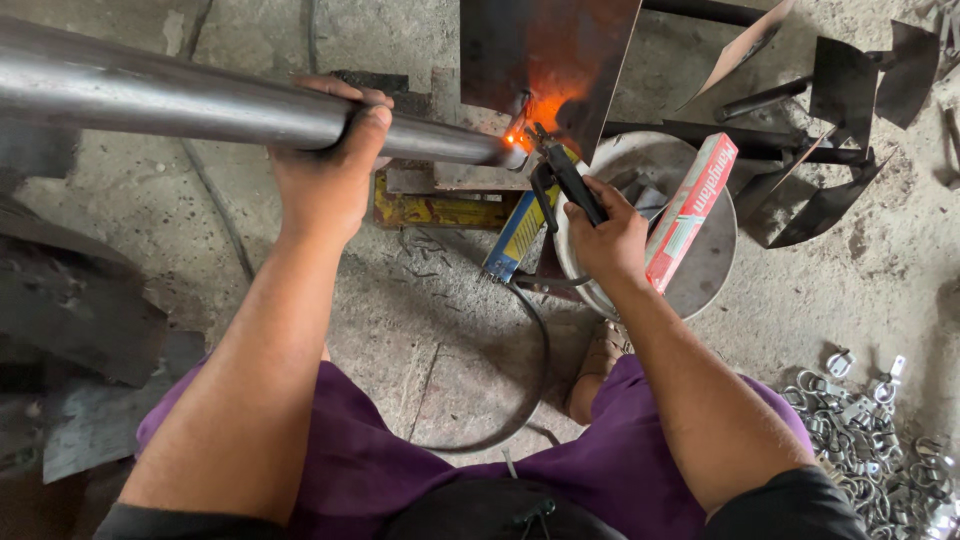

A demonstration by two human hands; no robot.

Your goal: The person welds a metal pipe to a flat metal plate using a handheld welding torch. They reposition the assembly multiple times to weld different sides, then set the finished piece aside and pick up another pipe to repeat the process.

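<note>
Here, left hand (325,165) wrapped closed around steel pipe (200,100); at 3 o'clock, right hand (608,235) clenches electrode holder (565,175).

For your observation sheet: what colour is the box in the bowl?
Red box, seen in the head view.

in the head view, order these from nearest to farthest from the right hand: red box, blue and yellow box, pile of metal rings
1. Red box: just to the right of the right hand, leaning in the round basin.
2. Blue and yellow box: a little to the hand's left, on the floor.
3. Pile of metal rings: far lower right.
</note>
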